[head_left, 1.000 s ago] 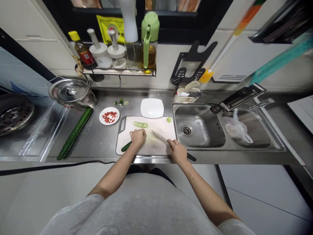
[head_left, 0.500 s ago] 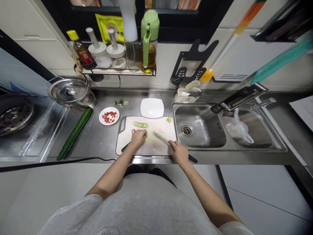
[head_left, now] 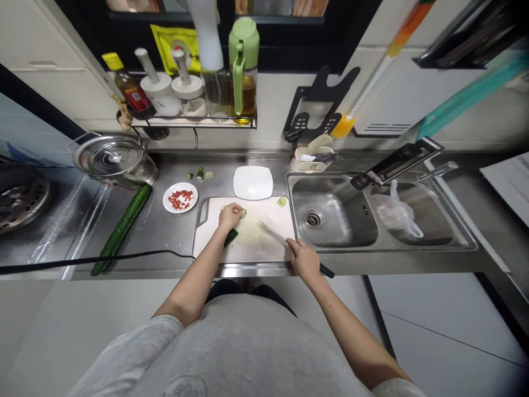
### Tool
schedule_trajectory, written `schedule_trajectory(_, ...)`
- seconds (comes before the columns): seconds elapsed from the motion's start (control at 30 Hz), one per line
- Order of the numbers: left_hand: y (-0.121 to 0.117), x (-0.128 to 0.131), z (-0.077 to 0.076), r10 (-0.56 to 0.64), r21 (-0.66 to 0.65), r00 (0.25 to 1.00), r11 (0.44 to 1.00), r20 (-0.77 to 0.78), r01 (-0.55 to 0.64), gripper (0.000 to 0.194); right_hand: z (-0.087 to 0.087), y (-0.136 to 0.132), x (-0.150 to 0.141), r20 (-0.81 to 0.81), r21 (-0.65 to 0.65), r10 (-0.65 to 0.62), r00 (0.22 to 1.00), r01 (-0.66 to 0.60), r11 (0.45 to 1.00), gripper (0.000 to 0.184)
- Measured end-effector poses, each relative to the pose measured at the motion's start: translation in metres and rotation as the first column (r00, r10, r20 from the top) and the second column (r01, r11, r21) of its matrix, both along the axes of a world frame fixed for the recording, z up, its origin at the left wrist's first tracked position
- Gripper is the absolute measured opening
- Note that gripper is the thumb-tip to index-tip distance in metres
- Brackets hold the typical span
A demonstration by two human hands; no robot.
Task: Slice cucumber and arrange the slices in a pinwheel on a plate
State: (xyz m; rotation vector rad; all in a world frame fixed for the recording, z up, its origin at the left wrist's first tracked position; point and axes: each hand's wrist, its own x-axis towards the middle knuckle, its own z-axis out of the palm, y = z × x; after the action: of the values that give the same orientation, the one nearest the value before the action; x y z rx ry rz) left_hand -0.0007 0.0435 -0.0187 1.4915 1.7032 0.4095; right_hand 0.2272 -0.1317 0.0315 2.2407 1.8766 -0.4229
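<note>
My left hand point(head_left: 230, 215) is closed over the row of cucumber slices on the white cutting board point(head_left: 264, 255). One cucumber slice point(head_left: 243, 213) shows at its fingertips, and most of the row is hidden beneath the hand. Partly behind my left forearm lies a cut piece of cucumber point(head_left: 231, 237). My right hand point(head_left: 305, 258) grips a kitchen knife point(head_left: 273, 230), its blade pointing left and inward above the board's right half. A few more slices point(head_left: 282, 202) sit in the board's far right corner.
A plate of chopped red pieces point(head_left: 181, 198) and a whole cucumber point(head_left: 124, 226) lie to the left, near a steel pot point(head_left: 113, 160). Behind the board is a white dish point(head_left: 253, 183). A double sink point(head_left: 330, 215) adjoins on the right. Cucumber ends point(head_left: 200, 173) lie at the back.
My left hand has left the cucumber piece and moved forward onto the row of slices, uncovering the piece's cut end. The knife stays in my right hand, nearly still. The view has shifted slightly.
</note>
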Motion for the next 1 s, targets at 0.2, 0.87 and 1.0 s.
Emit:
schedule_trajectory(0.2, 0.007, 0.013, -0.002, -0.105, 0.074, 0.990, 0.991, -0.096, 0.112, 0.016, -0.002, -0.005, 0.002, -0.019, 0.031, -0.047, 0.999, 0.047, 0.998, 0.037)
schedule_trajectory(0.87, -0.056, -0.100, 0.004, 0.317, 0.509, 0.897, 0.741, 0.310, -0.438, 0.025, 0.006, 0.030, -0.032, -0.327, -0.052, 0.040, 0.944, -0.060, 0.997, 0.027)
schedule_trajectory(1.0, -0.082, -0.082, 0.000, -0.180, 0.562, 0.980, 0.804, -0.086, 0.197, 0.022, 0.018, 0.036, -0.052, -0.309, -0.149, 0.094, 0.946, -0.146, 0.978, 0.023)
